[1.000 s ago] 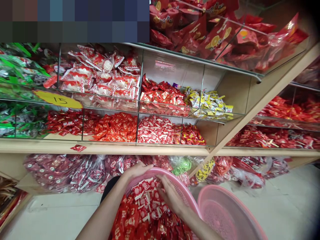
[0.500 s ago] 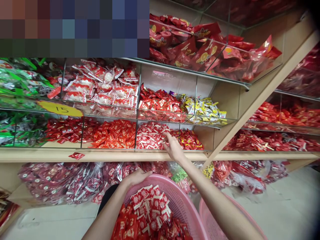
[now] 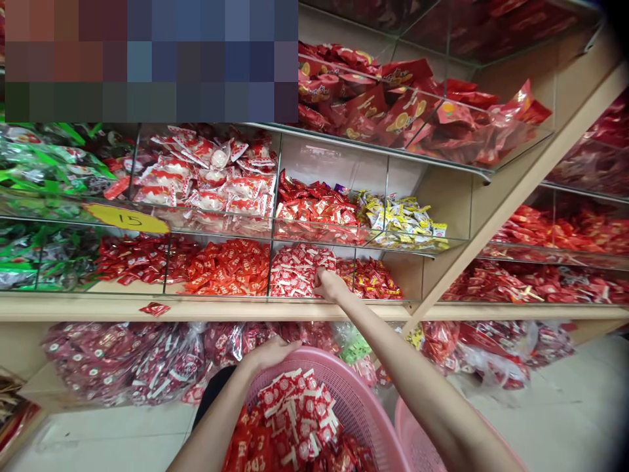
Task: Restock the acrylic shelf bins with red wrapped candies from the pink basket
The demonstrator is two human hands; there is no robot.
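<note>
Red-and-white candies point(image 3: 295, 269) lay just left of your nearer right hand point(image 3: 331, 286), fingers curled, grip unclear; your left hand point(image 3: 270, 354) held pink basket point(image 3: 366, 406).

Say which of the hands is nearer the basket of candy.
Left. The left hand is on the far rim of the basket; the right hand is beyond it, at the shelf.

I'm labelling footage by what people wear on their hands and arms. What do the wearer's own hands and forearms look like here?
The left hand and right hand are both ungloved. No sleeve shows on the visible length of either forearm, and I see no watch or bracelet at either wrist. Any rings or small markings are too fine to tell.
</note>
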